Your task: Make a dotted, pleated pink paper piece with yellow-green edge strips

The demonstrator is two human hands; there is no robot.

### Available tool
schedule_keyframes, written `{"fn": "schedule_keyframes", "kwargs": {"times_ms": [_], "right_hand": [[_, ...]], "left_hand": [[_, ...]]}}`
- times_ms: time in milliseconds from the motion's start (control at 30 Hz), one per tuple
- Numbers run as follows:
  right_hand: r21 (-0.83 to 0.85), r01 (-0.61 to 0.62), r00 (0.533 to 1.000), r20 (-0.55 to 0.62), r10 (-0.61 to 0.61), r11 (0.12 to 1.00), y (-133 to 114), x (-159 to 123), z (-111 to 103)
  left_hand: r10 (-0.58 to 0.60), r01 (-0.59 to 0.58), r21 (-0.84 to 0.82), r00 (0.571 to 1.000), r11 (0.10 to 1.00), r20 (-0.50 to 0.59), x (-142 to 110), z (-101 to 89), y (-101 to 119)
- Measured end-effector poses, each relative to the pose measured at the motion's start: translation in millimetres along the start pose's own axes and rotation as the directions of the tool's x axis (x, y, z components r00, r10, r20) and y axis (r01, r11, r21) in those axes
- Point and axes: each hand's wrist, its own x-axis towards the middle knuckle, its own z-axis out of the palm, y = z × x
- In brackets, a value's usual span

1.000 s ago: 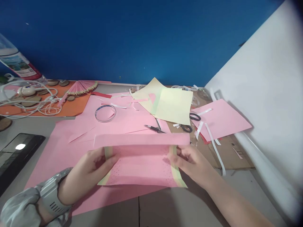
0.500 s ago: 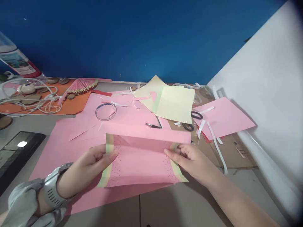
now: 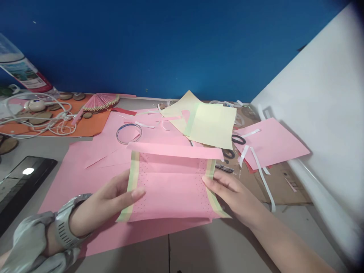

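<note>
Between my two hands is a sheet of pink paper (image 3: 173, 189) with yellow and green bands and small dark dots along both side edges. Its far edge curls up into a raised flap, and crease lines run across it. My left hand (image 3: 118, 199) pinches the left edge, thumb on top and fingers hidden beneath. My right hand (image 3: 227, 189) grips the right edge the same way. Under it lies a larger pink sheet (image 3: 71, 182) spread on the grey table (image 3: 193, 250).
Beyond the sheet lie a tape ring (image 3: 129, 134), pale yellow paper (image 3: 214, 125) and black-handled scissors (image 3: 238, 139). At right, pink paper (image 3: 277, 140) and white strips rest on cardboard (image 3: 292, 193). A folded paper fan (image 3: 101, 101), white cable (image 3: 64, 125), bottle (image 3: 27, 74) and black phone (image 3: 28, 180) are at left.
The paper's far edge has lifted and tilted toward me, showing more of its upper dotted part. Both hands keep their grip, and the view has shifted slightly.
</note>
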Motion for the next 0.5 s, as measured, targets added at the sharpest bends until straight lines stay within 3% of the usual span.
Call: {"fn": "schedule_keyframes", "kwargs": {"times_ms": [100,300,433,500], "right_hand": [[-0.039,0.078,0.988,-0.133,-0.083,0.996,-0.8,0.2,2.3],[-0.117,0.015,0.973,-0.227,-0.041,0.993,5.9,-0.8,0.6],[-0.152,0.026,0.993,-0.106,-0.042,0.988,6.1,0.9,-1.4],[-0.105,0.099,0.994,-0.036,-0.104,0.989,3.7,1.7,-0.7]], "left_hand": [[-0.018,0.019,-0.028,0.999,0.999,0.047,-0.3,1.2,-4.3],[-0.088,0.082,0.055,0.987,0.995,0.135,-5.1,4.4,-4.4],[-0.055,0.059,0.098,0.998,0.993,-0.043,-5.0,5.9,-5.6],[-0.061,0.081,0.154,0.989,0.985,-0.131,-4.7,6.6,-9.1]]}}
